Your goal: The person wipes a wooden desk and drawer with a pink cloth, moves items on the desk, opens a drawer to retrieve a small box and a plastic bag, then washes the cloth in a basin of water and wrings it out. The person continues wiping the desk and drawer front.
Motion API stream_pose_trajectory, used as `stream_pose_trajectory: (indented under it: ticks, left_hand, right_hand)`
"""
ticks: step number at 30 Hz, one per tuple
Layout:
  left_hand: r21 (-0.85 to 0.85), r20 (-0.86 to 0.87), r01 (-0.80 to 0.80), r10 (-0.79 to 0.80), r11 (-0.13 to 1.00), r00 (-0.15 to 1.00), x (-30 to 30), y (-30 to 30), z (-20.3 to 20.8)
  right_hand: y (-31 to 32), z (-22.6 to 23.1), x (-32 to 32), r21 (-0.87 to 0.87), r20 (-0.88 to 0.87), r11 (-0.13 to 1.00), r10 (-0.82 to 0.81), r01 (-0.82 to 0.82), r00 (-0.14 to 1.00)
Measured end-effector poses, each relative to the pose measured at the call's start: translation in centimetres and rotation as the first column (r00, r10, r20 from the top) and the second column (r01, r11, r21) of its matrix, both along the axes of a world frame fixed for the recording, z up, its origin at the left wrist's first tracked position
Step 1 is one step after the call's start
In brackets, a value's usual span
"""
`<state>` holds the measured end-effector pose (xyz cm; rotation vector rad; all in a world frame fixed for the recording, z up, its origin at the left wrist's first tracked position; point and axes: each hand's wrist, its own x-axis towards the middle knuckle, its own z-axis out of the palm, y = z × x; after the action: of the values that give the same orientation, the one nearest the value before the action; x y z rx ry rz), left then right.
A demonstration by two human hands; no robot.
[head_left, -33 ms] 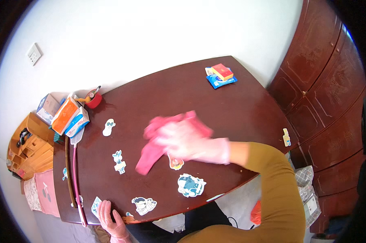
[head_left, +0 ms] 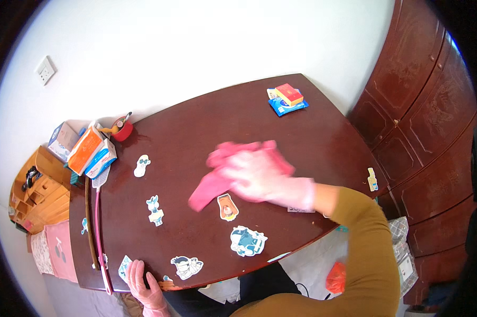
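Observation:
A pink cloth (head_left: 209, 191) lies bunched on the dark red-brown table (head_left: 196, 127), near its middle. My right hand (head_left: 254, 177), in a pale pink glove and blurred by motion, presses on the cloth and holds it. My left hand (head_left: 145, 288), in the same kind of glove, rests at the table's near left edge with thumb and fingers apart, holding nothing. Beside its fingertips is a blue-and-white sticker (head_left: 124, 268). A brown cartoon sticker (head_left: 228, 207) shows just below the cloth, and a teal backpack-shaped sticker (head_left: 248, 241) sits nearer to me.
Tissue packs (head_left: 88, 150) and a red container (head_left: 123, 130) stand at the left back. A pink fly swatter (head_left: 98, 227) and a thin stick (head_left: 89, 222) lie along the left edge. A red box (head_left: 289, 94) tops a blue packet (head_left: 287, 107) at the far right, near a wooden cabinet (head_left: 407, 121).
My right hand and the cloth have moved to the right and slightly away from me, uncovering more of the brown sticker. The left hand has stayed in place.

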<state>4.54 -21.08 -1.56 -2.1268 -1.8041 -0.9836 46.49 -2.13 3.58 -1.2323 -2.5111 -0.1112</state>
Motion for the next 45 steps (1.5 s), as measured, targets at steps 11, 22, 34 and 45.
stream_pose_trajectory:
  ticks: [11,22,34,45]
  left_hand:
    - [0.060,0.092,-0.018,0.012,0.998,0.996,1.9,0.4,0.6]
    - [0.103,0.043,-0.055,0.051,0.993,0.998,1.4,-0.7,2.2]
    - [0.103,0.061,-0.033,0.027,0.994,0.998,1.3,-0.4,1.8]
    - [0.079,0.031,-0.066,0.064,0.995,0.998,1.3,-0.9,1.5]
  right_hand:
    - [11.2,4.6,22.8,-0.268,-0.442,0.678,-0.718,0.684,0.538]
    - [19.0,2.0,23.9,-0.791,-0.393,0.569,-0.753,0.223,0.527]
    - [9.9,5.2,8.0,-0.729,-0.533,0.677,-0.471,-0.100,0.702]
    - [18.6,3.2,19.5,-0.511,-0.853,0.825,-0.522,-0.242,0.023]
